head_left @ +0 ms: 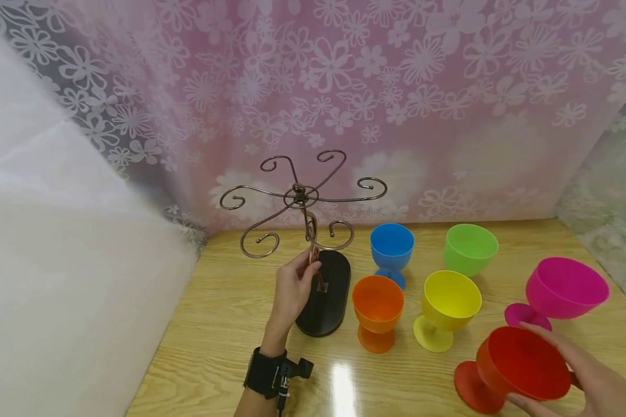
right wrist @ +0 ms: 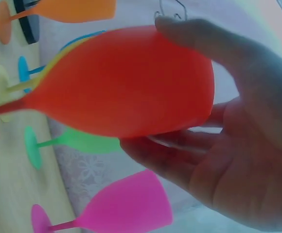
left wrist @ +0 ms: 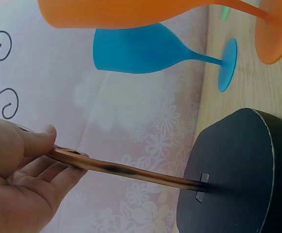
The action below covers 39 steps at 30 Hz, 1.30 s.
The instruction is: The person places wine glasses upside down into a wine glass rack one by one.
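A bronze metal rack with curled hooks [head_left: 299, 196] rises from a black oval base [head_left: 326, 313] on the table. My left hand [head_left: 292, 286] pinches its post between thumb and fingers; the left wrist view shows the post [left wrist: 126, 171] running down into the base. At the lower right, my right hand [head_left: 600, 370] grips the bowl of a red plastic goblet [head_left: 527, 362], thumb on one side and fingers on the other. In the right wrist view the red goblet [right wrist: 131, 85] has its foot partly cut off at the left edge.
Between the hands stand orange [head_left: 377, 307], yellow [head_left: 451, 298] and blue [head_left: 392, 246] goblets. Green [head_left: 469, 249] and magenta [head_left: 560, 289] ones are farther right. A floral curtain [head_left: 334, 104] hangs behind the wood-grain table [head_left: 214, 324]; a white surface [head_left: 73, 260] borders it at left.
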Available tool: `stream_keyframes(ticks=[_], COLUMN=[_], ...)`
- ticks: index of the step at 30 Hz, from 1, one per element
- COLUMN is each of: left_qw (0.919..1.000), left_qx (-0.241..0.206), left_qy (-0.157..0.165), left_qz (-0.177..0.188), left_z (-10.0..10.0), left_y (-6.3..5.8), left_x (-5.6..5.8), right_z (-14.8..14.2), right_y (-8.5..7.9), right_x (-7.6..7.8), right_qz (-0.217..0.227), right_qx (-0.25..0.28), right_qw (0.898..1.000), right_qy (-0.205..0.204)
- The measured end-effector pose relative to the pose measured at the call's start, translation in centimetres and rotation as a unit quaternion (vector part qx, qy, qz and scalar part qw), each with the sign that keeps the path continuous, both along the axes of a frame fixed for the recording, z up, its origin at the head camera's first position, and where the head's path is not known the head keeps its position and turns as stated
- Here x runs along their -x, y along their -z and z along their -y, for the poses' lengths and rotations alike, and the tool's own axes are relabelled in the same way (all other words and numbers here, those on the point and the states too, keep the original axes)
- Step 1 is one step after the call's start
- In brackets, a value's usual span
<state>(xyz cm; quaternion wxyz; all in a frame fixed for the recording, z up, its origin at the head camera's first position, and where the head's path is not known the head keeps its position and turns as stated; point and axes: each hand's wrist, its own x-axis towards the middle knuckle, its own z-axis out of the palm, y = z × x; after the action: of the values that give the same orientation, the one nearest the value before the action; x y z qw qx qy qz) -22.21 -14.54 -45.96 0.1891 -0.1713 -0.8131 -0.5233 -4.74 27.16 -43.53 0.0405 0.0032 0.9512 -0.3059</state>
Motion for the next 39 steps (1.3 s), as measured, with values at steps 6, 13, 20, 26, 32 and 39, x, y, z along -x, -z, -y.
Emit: stream_keyframes(ticks=[6,13,20,26,32,39], left_qw=[0.9999,0.9995,0.9994,0.9991,0.9992,0.9831], left_qx=[0.007,0.02,0.023,0.041,0.028,0.007], left_qy=[-0.012,-0.007,0.003,-0.008,0.028,0.169], left_qz=[0.004,0.024,0.026,0.004,0.003,0.069], left_z=[-0.1,0.4,1.4,2.0,1.8,1.4], left_y=[-0.4,-1.3,-2.9,-4.4,-6.2,-8.0], left_x=[-0.2,-1.0,-1.9,-3.1,-5.0,-7.1], right_z=[-1.1,-2.8,-2.2,0.1,2.5,4.9], right_y=[0.4,-0.2,-3.0,-4.9,-6.4,-6.5], right_x=[-0.5,-0.1,0.2,0.6,0.8,2.7], right_qz=[-0.102,-0.106,-0.162,-0.219,-0.254,-0.303], right_qx=[0.053,0.126,0.2,0.38,0.419,0.539], right_qw=[0.992,0.978,0.95,0.872,0.853,0.749], right_qy=[-0.042,-0.127,-0.178,-0.216,-0.18,-0.236])
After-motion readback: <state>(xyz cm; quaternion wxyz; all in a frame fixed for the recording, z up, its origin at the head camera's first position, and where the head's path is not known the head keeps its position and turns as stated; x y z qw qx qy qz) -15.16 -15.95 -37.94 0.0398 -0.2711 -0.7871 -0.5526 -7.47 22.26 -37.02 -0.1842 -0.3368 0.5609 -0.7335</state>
